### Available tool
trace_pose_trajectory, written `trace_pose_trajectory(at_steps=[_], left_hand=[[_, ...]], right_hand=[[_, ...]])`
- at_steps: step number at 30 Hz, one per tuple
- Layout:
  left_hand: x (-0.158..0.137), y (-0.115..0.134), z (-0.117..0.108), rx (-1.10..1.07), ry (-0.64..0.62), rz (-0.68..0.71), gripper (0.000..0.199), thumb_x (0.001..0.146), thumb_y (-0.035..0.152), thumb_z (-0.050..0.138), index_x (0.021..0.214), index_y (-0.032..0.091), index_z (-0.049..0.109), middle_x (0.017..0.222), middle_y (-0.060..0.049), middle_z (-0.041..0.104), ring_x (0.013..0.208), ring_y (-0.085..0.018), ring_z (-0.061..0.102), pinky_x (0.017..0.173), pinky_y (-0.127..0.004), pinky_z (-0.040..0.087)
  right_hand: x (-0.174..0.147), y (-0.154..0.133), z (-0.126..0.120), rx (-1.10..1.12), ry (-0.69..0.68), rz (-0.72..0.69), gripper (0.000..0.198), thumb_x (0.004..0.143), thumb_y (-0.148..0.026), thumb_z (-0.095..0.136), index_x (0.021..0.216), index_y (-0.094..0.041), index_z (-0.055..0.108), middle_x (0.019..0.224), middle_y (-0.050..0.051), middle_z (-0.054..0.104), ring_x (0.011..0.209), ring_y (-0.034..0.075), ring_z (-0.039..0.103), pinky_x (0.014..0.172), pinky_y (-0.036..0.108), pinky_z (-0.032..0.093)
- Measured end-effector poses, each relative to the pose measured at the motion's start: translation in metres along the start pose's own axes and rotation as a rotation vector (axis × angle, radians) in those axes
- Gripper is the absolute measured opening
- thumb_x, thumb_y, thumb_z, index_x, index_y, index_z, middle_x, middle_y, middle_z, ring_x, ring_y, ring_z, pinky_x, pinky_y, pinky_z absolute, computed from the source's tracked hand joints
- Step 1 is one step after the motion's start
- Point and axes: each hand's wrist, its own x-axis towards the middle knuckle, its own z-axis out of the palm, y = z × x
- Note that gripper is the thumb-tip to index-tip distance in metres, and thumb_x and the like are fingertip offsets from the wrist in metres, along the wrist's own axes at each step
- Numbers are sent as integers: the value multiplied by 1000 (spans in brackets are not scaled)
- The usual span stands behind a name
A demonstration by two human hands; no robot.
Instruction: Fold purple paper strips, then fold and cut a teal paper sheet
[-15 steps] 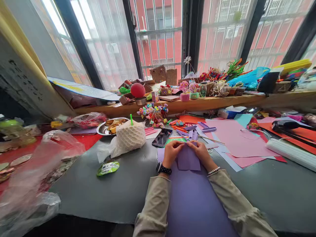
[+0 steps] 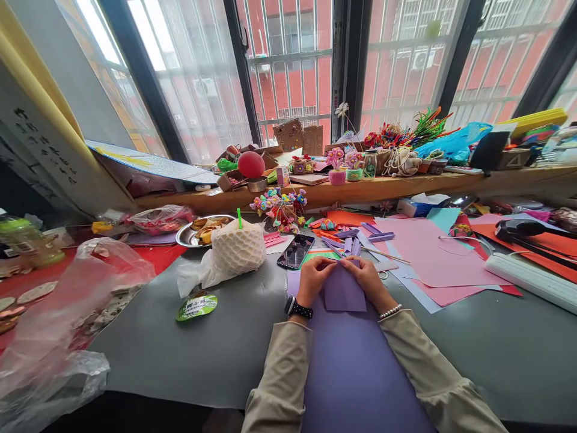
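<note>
A small piece of purple paper (image 2: 345, 291) is pinched along its far edge between my two hands. My left hand (image 2: 317, 279) grips the left part of that edge, fingertips together. Close beside it, my right hand (image 2: 364, 278) pinches the same edge with thumb and fingers. Underneath lies a large purple sheet (image 2: 356, 373), running toward me between my forearms. Just beyond my fingertips are several folded purple paper strips (image 2: 354, 245). A black phone (image 2: 296, 251) rests to the left of my left hand.
Left of the phone stands a coconut in white netting (image 2: 238, 249) with a green straw, before a metal plate (image 2: 183, 236). Pink sheets (image 2: 444, 252), a white power strip (image 2: 532, 281) and a black glue gun (image 2: 518, 228) lie to the right. Plastic bags (image 2: 85, 300) cover the left side.
The near edge of the small purple paper looks straighter, its centre crease less marked. Both hands keep almost the same place and pinch.
</note>
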Motion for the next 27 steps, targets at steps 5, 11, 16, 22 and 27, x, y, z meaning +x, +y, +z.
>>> trace_pose_trajectory(at_steps=[5, 11, 16, 22, 27], left_hand=[[-1, -1, 1, 3, 3, 15, 15, 66, 28, 59, 70, 15, 64, 71, -5, 63, 68, -15, 57, 62, -24, 43], [0, -1, 0, 57, -3, -20, 17, 67, 30, 57, 70, 14, 63, 69, -4, 63, 61, -13, 54, 55, -23, 41], [0, 2, 0, 53, -7, -17, 17, 67, 30, 58, 73, 16, 64, 74, -5, 64, 66, -14, 56, 58, -23, 42], [-2, 3, 2, 126, 47, 66, 13, 68, 28, 57, 72, 17, 64, 72, -4, 63, 65, -13, 55, 58, -23, 42], [-2, 3, 4, 242, 81, 128, 13, 71, 27, 54, 72, 17, 62, 71, -3, 62, 63, -12, 54, 59, -23, 42]], right_hand=[[1, 0, 0, -13, 2, -5, 30, 60, -44, 60, 70, -16, 58, 55, -2, 52, 47, 9, 44, 41, 20, 32], [1, 1, 0, -106, 1, -60, 30, 63, -45, 56, 71, -16, 59, 58, -1, 55, 50, 11, 47, 43, 21, 34], [1, 2, 0, -284, 30, -199, 28, 66, -41, 54, 74, -15, 61, 74, 5, 62, 68, 18, 55, 56, 25, 41], [-1, -2, 2, -390, 44, -271, 25, 69, -37, 50, 75, -15, 60, 74, 5, 63, 69, 18, 56, 60, 26, 42], [-2, -6, 4, -460, 83, -343, 23, 71, -36, 48, 73, -16, 59, 71, 4, 62, 66, 17, 56, 60, 26, 42]])
